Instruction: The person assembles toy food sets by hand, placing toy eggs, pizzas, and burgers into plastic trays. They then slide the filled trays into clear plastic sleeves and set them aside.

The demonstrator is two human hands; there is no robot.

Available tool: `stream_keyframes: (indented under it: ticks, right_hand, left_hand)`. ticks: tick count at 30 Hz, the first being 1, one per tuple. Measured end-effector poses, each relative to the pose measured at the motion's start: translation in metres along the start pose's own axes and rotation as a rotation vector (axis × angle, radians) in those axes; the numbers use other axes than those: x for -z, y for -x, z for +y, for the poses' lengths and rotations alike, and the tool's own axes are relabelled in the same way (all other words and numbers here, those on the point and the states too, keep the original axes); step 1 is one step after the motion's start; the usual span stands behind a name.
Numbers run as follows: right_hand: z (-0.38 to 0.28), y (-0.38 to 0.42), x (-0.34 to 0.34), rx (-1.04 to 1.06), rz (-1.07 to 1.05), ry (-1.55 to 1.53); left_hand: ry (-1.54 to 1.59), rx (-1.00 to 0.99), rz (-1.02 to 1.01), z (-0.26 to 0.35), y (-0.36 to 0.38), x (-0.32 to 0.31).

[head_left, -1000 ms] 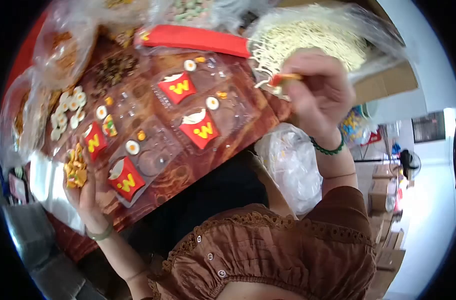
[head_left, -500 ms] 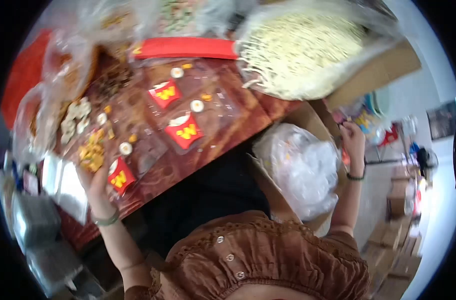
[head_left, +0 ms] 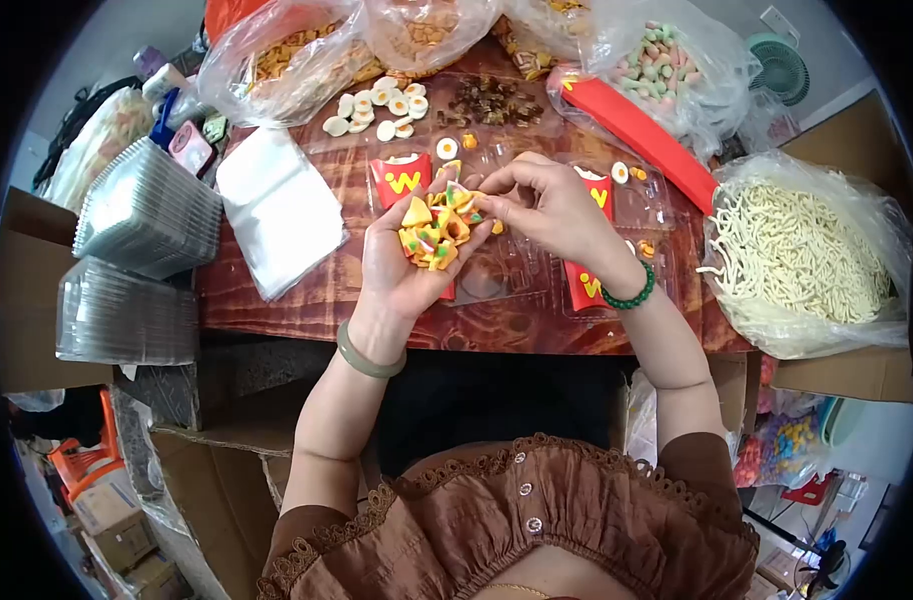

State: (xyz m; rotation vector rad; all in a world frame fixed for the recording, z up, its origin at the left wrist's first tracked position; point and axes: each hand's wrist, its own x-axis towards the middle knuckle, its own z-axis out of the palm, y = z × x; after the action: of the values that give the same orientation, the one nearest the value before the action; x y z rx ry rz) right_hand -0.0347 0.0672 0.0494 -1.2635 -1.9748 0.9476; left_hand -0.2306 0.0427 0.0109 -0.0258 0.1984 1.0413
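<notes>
My left hand is palm up and cupped under a heap of small pizza-slice pieces, yellow-orange with green, white and red marks. Over the heap, my right hand pinches thumb and forefinger together at one piece on its edge; the fingers partly cover it. Beneath both hands lie clear plastic trays. Red fries cartons with a yellow mark lie in them: one carton behind my left hand, another carton below my right wrist. Small fried-egg pieces and orange pieces lie beside the cartons.
Egg pieces and dark brown pieces are piled at the back, before open plastic bags. A long red strip lies right of them. Pale sticks fill a bag at right. Clear sleeves and stacked plastic trays are at left.
My view has swung left from the floor-side box. My right hand has come from the far right to the heap in my left hand. My left hand has lifted the pieces over the trays.
</notes>
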Motion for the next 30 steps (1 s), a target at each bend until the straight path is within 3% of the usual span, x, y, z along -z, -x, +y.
stream_keyframes:
  ticks: [3,5,6,7,9,10,12,13,14,16,20,23,26,30]
  right_hand:
    - [0.005,-0.015,-0.011,0.067,-0.025,-0.001]
    - [0.007,-0.02,-0.011,-0.104,-0.037,-0.213]
    - [0.021,-0.024,-0.014,0.043,0.017,-0.169]
    - [0.022,-0.027,-0.013,0.037,0.013,-0.166]
    - [0.023,-0.03,-0.012,-0.103,0.002,-0.527]
    - [0.026,-0.032,-0.011,-0.112,0.001,-0.524]
    - [0.037,-0.04,-0.009,-0.078,0.064,-0.479]
    - [0.041,-0.043,-0.008,-0.034,0.055,-0.252]
    - [0.044,-0.044,-0.01,-0.04,0.052,-0.247]
    - [0.048,-0.047,-0.018,0.214,0.095,0.302]
    - [0.072,-0.053,-0.035,0.514,0.029,0.42]
    - [0.08,-0.052,-0.028,0.545,-0.171,0.45]
    - [0.073,-0.05,-0.029,0.349,-0.098,0.281]
    - [0.082,-0.055,-0.037,0.416,-0.107,0.322]
  left_hand:
    - [-0.038,-0.013,-0.003,0.013,-0.001,0.003]
    - [-0.004,-0.013,0.027,0.021,-0.002,0.011]
    - [0.021,-0.011,0.055,0.024,-0.003,0.013]
    - [0.028,-0.01,0.057,0.026,-0.004,0.015]
    - [0.097,0.037,-0.017,0.03,-0.005,0.017]
    - [0.108,0.028,-0.024,0.034,-0.005,0.019]
    - [0.115,-0.014,-0.026,0.045,-0.004,0.023]
    - [0.143,-0.014,-0.006,0.052,-0.006,0.03]
    - [0.17,-0.015,0.014,0.059,-0.008,0.036]
    - [0.137,-0.046,-0.045,0.067,-0.01,0.044]
    - [0.142,-0.118,0.093,0.079,-0.017,0.052]
    - [0.158,-0.096,0.083,0.083,-0.019,0.059]
    - [0.106,-0.134,0.082,0.083,-0.022,0.062]
    - [0.06,-0.126,0.116,0.081,-0.022,0.056]
